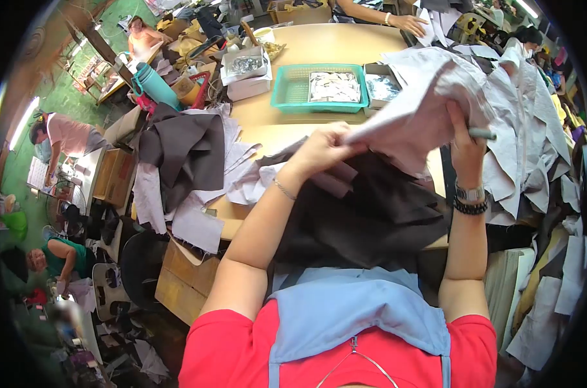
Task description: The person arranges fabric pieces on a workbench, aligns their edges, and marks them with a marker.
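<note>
Both my hands hold up a light grey cloth piece [406, 119] over the table. My left hand [329, 150] pinches its lower left corner between thumb and fingers. Closed around the cloth's right side is my right hand [468, 139], with a dark green pen-like tool [482, 133] sticking out beside it; its grip on the tool is partly hidden. Beneath the raised cloth lies dark brown fabric [364, 213] along the near table edge. The cloth's upper right part is blurred.
A teal basket [287, 107] with white pieces stands beyond my hands. White boxes [247, 87] and a dark cloth pile [183, 145] are on the left. Grey cloth [523, 136] covers the right. A co-worker's hand [408, 24] reaches in at the far edge.
</note>
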Tool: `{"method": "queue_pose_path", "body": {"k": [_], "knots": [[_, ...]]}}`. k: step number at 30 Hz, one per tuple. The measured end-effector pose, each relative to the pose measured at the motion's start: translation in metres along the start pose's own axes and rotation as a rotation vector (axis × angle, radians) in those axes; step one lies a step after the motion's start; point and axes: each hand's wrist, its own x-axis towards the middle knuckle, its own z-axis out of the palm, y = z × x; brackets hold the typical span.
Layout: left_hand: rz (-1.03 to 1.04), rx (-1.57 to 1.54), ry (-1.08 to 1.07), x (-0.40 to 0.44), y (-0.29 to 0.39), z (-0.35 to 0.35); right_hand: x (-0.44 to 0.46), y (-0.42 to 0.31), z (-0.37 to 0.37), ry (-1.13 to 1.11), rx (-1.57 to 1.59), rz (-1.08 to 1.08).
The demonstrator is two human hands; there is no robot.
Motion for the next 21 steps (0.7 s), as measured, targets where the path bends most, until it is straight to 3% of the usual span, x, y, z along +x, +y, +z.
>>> {"method": "queue_pose_path", "body": {"k": [2,4,5,7,8,10,12,15,17,19,21], "knots": [[0.308,-0.338,0.258,-0.002,-0.022,-0.019,0.01,0.002,0.027,0.067,0.235,0.123],[0.082,-0.588,0.59,-0.025,0.001,-0.043,0.016,-0.018,0.056,0.016,0.346,0.383],[0.059,-0.532,0.731,-0.035,0.001,-0.06,0.013,-0.01,0.069,-0.067,-0.073,-0.025],[0.183,0.097,1.04,-0.063,0.005,-0.107,0.004,-0.01,0.102,-0.215,0.027,-0.02],[0.217,0.429,1.194,-0.079,0.019,-0.13,0.002,-0.025,0.126,-0.248,0.553,0.389],[0.398,0.497,1.34,-0.106,0.078,-0.169,0.007,-0.074,0.147,-0.305,1.007,0.529],[0.038,0.248,1.437,-0.099,0.181,-0.117,0.011,-0.098,0.149,-0.409,0.917,0.516],[0.077,0.163,1.372,-0.07,0.245,-0.045,0.002,-0.102,0.149,-0.327,1.057,0.43],[0.148,0.457,1.074,-0.071,0.236,-0.042,-0.011,-0.063,0.131,-0.385,0.689,0.478],[-0.031,1.201,0.602,-0.064,0.19,-0.097,-0.03,-0.019,0.099,-0.413,0.381,0.493],[-0.124,1.051,0.336,-0.034,0.107,-0.089,-0.046,0.002,0.058,-0.418,0.122,0.49]]}}
